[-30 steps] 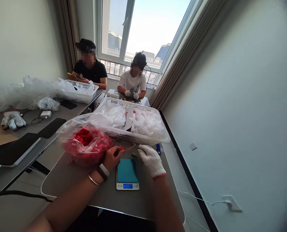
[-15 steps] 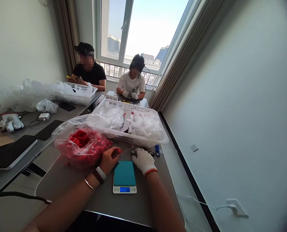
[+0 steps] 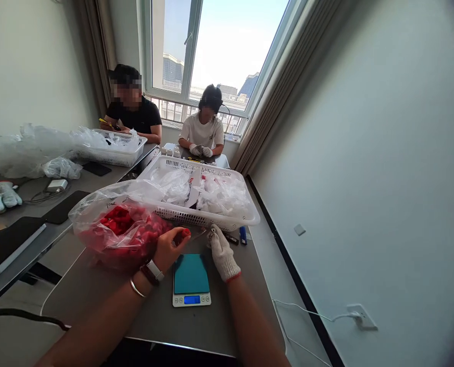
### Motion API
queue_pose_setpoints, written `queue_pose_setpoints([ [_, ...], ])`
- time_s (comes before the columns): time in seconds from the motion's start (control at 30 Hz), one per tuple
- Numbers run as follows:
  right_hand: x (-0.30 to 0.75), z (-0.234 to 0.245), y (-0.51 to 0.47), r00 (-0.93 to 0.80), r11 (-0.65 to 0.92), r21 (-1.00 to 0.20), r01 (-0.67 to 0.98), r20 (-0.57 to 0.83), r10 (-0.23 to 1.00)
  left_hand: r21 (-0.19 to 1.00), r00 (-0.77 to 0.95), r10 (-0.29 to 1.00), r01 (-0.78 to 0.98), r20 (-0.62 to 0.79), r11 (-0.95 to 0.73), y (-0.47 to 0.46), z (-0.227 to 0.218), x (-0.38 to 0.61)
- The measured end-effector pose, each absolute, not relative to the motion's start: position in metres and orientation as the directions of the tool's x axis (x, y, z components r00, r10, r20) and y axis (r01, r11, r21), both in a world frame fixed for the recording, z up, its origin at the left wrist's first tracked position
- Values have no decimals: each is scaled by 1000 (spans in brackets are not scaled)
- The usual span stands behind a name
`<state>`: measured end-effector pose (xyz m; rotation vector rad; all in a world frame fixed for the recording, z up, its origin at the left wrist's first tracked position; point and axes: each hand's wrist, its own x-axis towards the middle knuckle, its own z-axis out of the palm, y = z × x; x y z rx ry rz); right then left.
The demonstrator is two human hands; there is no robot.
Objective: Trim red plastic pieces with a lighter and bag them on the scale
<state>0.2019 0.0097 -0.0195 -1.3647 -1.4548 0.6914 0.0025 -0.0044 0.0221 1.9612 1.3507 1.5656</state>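
My left hand point(image 3: 169, 250), bare with a watch and bangle, is shut on a small red-tipped item point(image 3: 186, 232) with a thin metal shaft. My right hand point(image 3: 222, 254), in a white knit glove with a red cuff, pinches a small grey metal part point(image 3: 213, 233) at its fingertips. Between my hands and slightly nearer me sits a digital scale point(image 3: 191, 288) with a teal pad. Just left of my left hand lies a clear plastic bag of red pieces point(image 3: 120, 237). A white plastic basket point(image 3: 188, 216) of clear bags stands just beyond.
A blue lighter point(image 3: 243, 235) and a black item point(image 3: 231, 238) lie beyond my right hand. Two seated co-workers, one in a black shirt point(image 3: 132, 120) and one in a white shirt point(image 3: 202, 131), work at the far tables. A wall point(image 3: 326, 204) runs along the right.
The whole view has shifted left and down. My gloved right hand has turned its fingers upward and now pinches the grey part. My left hand has raised the red-tipped item slightly.
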Motion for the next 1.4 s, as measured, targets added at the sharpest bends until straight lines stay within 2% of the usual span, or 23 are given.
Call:
queue_pose_setpoints([
  [0.2, 207, -18, 17, 127, 200, -916, 347, 257, 958, 616, 57, 746, 523, 664, -589, 7, -2, 3],
  [0.33, 204, -15, 19, 18, 207, -969, 137, 211, 977, 620, 105, 756, 507, 646, -599, 10, -6, 4],
  [0.43, 197, -11, 15, -29, 117, -992, -41, 119, 993, 635, 128, 771, 493, 624, -595, 10, -6, 4],
  [0.63, 187, -7, 9, -50, -21, -978, -207, -11, 999, 599, 147, 755, 522, 639, -608, 10, -8, 4],
  [0.83, 186, -5, 13, -22, -91, -927, -363, -89, 996, 560, 170, 734, 541, 658, -627, 10, -5, 4],
  [1.23, 186, 5, 10, -40, -138, -877, -459, -135, 990, 570, 191, 750, 541, 633, -619, 8, -5, 5],
  [1.4, 188, 5, 11, -45, -155, -887, -435, -150, 988, 565, 199, 746, 538, 636, -626, 9, -5, 5],
])
